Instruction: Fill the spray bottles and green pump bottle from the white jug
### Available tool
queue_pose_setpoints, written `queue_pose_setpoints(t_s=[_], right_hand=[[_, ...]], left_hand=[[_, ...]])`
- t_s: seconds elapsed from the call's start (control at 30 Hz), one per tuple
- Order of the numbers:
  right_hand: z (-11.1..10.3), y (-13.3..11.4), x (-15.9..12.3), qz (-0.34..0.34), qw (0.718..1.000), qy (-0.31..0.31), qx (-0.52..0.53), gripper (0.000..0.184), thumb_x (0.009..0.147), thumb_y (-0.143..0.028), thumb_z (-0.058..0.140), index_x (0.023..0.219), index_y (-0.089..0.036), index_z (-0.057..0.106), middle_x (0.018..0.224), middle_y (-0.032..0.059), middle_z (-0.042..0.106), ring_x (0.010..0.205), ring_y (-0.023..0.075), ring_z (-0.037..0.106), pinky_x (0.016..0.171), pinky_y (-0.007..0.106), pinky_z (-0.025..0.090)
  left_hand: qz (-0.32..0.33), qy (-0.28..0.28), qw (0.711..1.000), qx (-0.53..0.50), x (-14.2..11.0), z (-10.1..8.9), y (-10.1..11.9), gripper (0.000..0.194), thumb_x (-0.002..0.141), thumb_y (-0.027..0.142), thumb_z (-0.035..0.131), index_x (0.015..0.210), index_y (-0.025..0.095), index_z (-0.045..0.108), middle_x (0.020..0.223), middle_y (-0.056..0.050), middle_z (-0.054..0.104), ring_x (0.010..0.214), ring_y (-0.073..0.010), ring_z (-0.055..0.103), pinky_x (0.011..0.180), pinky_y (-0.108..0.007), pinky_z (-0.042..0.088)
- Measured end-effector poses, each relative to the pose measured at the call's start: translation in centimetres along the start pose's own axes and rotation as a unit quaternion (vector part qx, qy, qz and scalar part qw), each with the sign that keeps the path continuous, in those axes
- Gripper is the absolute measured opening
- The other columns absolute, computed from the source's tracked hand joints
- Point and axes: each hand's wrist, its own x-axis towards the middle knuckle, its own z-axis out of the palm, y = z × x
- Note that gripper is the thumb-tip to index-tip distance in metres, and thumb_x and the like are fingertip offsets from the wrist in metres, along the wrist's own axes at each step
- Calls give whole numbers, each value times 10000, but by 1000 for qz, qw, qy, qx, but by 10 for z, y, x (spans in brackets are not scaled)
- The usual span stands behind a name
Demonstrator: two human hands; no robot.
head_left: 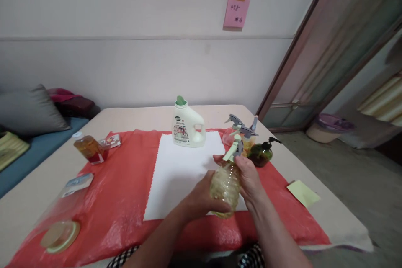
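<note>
Both my hands are closed round a clear yellowish spray bottle (225, 188), held upright above the front right of a white sheet (176, 176). My left hand (202, 199) wraps the body from the left, low down. Around the neck, just under the pale green and grey trigger head, my right hand (249, 173) grips from the right; some of its fingers are hidden behind the bottle. Behind it stand other trigger sprayers (248, 132), partly covered, and a dark green pump bottle (260, 155). A pale green jug (188, 127) with a handle stands at the sheet's far edge.
A red plastic cover (125, 184) lies on the table (342, 222). At the left are an amber bottle (89, 148), a small packet (111, 140) and a round lidded container (61, 235). A yellow note (303, 193) lies at the right. A bin (328, 130) stands on the floor.
</note>
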Motion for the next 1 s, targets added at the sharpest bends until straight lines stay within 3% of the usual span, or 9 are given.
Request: queue_pose_setpoints(t_s=[0.13,0.37,0.5,0.6,0.7,0.77,0.87,0.93,1.0], right_hand=[[-3,-5,-5,7,997,-56,55,351,700,-538,776,837,-219,724,862,63,775,925,236,718,971,414,515],[8,-4,-7,17,993,-57,104,374,667,-536,809,872,-236,719,827,15,746,891,189,704,904,333,546],[11,-10,-7,-22,998,-10,66,333,711,-530,778,821,-229,690,719,-22,662,729,152,660,801,314,554],[11,-10,-8,-91,992,68,-55,311,749,-507,754,822,-217,670,785,-4,683,757,162,648,769,312,529],[13,-4,-10,-118,966,120,-198,326,766,-517,734,847,-206,683,832,10,705,772,164,637,711,278,500],[16,2,-12,-120,956,118,-239,338,760,-530,730,830,-202,694,833,14,709,775,172,637,697,274,499],[20,6,-15,-106,963,90,-230,338,749,-535,732,829,-207,711,845,24,724,788,197,653,697,289,517],[20,6,-15,-72,972,72,-213,322,732,-522,751,823,-216,706,798,23,727,731,207,657,632,296,516],[17,3,-15,-30,981,50,-185,301,709,-496,778,811,-227,690,725,14,717,642,207,641,568,307,505]], left_hand=[[-33,-143,974,-175,-2,0,5,658,594,334,830,1182,135,614,982,-73,668,830,-173,618,726,-260,466],[-87,-174,941,-277,-4,-9,-4,632,629,435,772,1134,82,628,928,-112,690,754,-202,649,692,-322,519],[-44,-97,970,-220,0,-7,-6,595,698,408,735,1207,151,564,1064,-101,656,864,-198,636,749,-301,483],[26,59,996,-62,3,-9,-8,705,675,480,763,1249,180,482,1199,-116,590,1107,-268,572,922,-381,449],[118,184,962,165,3,-6,-13,978,503,477,886,1318,213,415,1360,-132,481,1278,-333,442,1077,-476,350],[147,201,935,254,4,-1,-18,1078,424,444,928,1337,228,396,1373,-130,470,1266,-344,445,1087,-506,346],[136,223,925,276,5,8,-25,1059,390,350,950,1294,225,414,1312,-134,515,1202,-349,486,1043,-517,390],[124,235,932,247,7,10,-25,995,428,268,933,1278,230,419,1297,-126,532,1189,-336,497,1038,-497,391],[106,189,963,160,6,8,-22,933,478,206,902,1277,248,422,1274,-94,558,1149,-298,530,1006,-447,411]])
